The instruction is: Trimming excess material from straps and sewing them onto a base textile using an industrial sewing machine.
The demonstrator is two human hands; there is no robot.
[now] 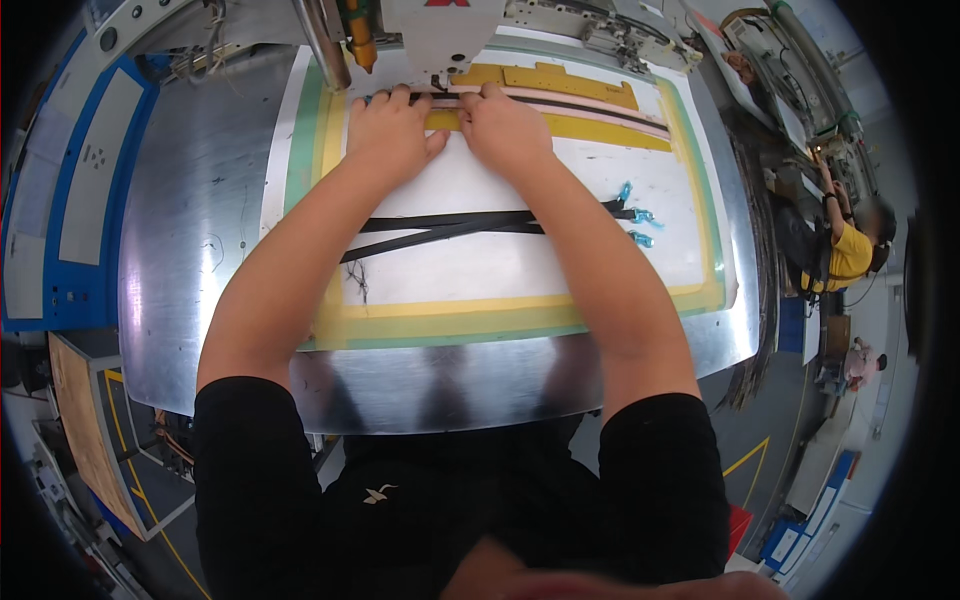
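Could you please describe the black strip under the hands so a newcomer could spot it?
On the metal table is a white sheet with a yellow-green border. Near its far edge, between two yellow plates, the black strip runs under the left hand and right hand. Unlike the crossed black strips nearer the person, it lies along a pink band.

The left hand (388, 135) and right hand (505, 130) are hiding part of a black strip (580, 104); the top edge is cropping the white machine (440, 40).
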